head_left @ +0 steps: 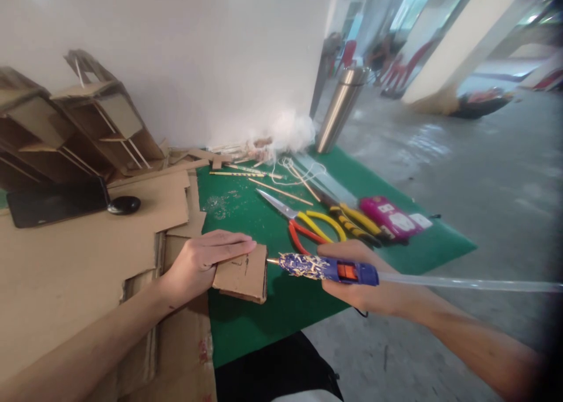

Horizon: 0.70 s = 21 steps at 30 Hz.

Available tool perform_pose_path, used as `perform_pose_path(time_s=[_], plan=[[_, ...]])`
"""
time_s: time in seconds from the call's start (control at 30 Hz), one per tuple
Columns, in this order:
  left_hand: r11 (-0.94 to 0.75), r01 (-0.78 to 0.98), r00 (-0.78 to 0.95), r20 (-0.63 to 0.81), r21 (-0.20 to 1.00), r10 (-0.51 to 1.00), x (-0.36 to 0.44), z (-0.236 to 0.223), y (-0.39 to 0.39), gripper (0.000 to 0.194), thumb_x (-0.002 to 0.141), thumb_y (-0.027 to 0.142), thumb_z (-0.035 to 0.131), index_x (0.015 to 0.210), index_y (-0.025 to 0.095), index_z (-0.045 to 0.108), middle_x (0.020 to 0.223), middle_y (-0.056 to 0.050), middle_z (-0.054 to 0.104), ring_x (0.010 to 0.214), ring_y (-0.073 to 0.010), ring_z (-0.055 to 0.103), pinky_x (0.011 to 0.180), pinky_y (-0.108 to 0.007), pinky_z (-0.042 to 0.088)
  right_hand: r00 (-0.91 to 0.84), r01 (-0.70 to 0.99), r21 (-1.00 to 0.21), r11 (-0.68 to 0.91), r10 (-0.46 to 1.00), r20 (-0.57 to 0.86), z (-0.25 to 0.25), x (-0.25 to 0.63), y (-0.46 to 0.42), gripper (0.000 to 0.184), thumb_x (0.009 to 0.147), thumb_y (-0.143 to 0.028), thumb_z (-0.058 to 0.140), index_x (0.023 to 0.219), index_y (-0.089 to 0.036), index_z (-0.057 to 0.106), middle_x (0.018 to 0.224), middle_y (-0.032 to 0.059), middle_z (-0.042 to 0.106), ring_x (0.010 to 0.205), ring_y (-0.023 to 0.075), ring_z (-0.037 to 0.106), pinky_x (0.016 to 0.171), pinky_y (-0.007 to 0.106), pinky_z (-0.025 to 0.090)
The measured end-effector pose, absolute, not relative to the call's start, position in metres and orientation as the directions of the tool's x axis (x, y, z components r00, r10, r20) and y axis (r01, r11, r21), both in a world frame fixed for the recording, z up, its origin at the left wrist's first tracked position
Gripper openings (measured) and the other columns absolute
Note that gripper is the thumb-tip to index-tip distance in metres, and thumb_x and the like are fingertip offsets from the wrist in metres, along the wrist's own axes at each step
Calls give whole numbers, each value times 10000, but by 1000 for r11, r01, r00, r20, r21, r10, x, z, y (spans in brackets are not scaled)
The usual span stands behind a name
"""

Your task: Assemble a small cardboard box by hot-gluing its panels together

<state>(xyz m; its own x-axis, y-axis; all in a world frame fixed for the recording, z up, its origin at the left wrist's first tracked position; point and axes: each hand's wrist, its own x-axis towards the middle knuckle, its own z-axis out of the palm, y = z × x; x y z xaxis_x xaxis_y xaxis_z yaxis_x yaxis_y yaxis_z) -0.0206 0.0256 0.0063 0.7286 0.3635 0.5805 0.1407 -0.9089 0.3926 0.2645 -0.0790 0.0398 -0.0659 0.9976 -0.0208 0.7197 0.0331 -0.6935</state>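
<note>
My left hand (206, 258) grips a small block of stacked cardboard (241, 275), its fingers lying over the top and left side. Faint pen marks show on the block's upper face. In my right hand (352, 255) is a blue hot glue gun (328, 268), its barrel spotted with dried bits. The gun's metal tip points left and meets, or nearly meets, the block's right edge. A long clear glue stick (466, 283) runs out of its back end. The right fingers are partly hidden behind the gun. Just beyond the hands lie scissors (288, 211) with red and yellow handles.
On the green tabletop (246, 337) are pliers (358, 220), a magenta device (391, 217), thin sticks (281, 191) and white string. A steel flask (341, 112) stands at the far edge. Cardboard sheets (88, 261), a black phone (57, 200) and cardboard structures (105, 115) occupy the left.
</note>
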Motion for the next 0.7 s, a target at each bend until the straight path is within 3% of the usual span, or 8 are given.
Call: perform_pose_path(time_s=[0.27, 0.37, 0.47, 0.57, 0.63, 0.7], plan=[[-909, 152, 733, 573, 389, 367, -21, 6, 26, 372, 957, 83, 571, 1272, 238, 694, 1193, -123, 758, 1065, -214, 740, 894, -331, 629, -44, 704, -711, 13, 999, -26, 33, 267, -80, 99, 696, -252, 621, 607, -265, 581, 587, -5, 575, 634, 203, 608, 574, 289, 488], [-915, 160, 737, 571, 372, 361, -21, 6, 25, 363, 955, 72, 563, 1258, 216, 702, 1187, -135, 758, 1063, -215, 740, 897, -327, 625, 5, 696, -718, -11, 1000, -11, 27, 270, -79, 27, 687, -280, 643, 702, -258, 649, 699, 17, 651, 734, 237, 666, 612, 303, 527], [-919, 159, 743, 569, 360, 351, -21, 7, 25, 368, 955, 70, 558, 1265, 211, 697, 1187, -138, 757, 1064, -224, 740, 890, -331, 627, 74, 634, -769, -81, 996, -44, 22, 269, -84, 283, 686, -396, 705, 924, -242, 706, 927, 60, 722, 822, 263, 704, 662, 329, 582], [-923, 155, 746, 571, 352, 343, -21, 8, 25, 385, 966, 82, 544, 1294, 232, 679, 1192, -129, 757, 1068, -231, 738, 881, -343, 632, 153, 520, -822, -233, 972, -179, 20, 264, -94, 490, 733, -516, 726, 1136, -243, 674, 1029, 71, 747, 858, 266, 722, 691, 337, 607], [-923, 154, 745, 573, 352, 343, -20, 9, 25, 379, 975, 93, 540, 1299, 232, 676, 1184, -131, 759, 1060, -232, 741, 873, -345, 634, 174, 490, -814, -312, 950, -259, 19, 259, -101, 427, 764, -538, 722, 1097, -271, 694, 897, 41, 760, 777, 249, 719, 631, 318, 594], [-917, 157, 738, 574, 366, 355, -20, 10, 24, 355, 975, 116, 562, 1290, 225, 684, 1166, -135, 765, 1036, -230, 749, 862, -337, 638, 121, 496, -812, -307, 951, -285, 18, 255, -108, 291, 826, -550, 671, 933, -285, 726, 650, 5, 699, 595, 207, 665, 512, 286, 533]])
